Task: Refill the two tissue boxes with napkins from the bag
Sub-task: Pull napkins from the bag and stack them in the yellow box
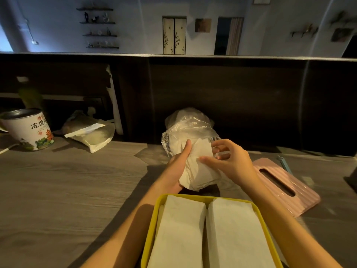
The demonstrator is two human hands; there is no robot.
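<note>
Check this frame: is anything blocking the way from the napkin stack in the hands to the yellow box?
Nothing visible does. The napkin stack, held by the left hand and right hand, sits just behind the open yellow box. That box already holds two napkin piles side by side.

Your bench (58, 190) is grey wood-grain, running up to a dark back panel, and right in front of you on it sits the yellow tissue box (152, 219), open, with two white napkin stacks (183, 229) side by side inside. Beyond that rests the clear plastic bag (185, 124) of napkins, and to your right the pink tissue box lid (301, 194) lies flat, slot up. Far left stands a printed white tin (29, 130), with a pale pouch (92, 136) lying just beside it.
</note>
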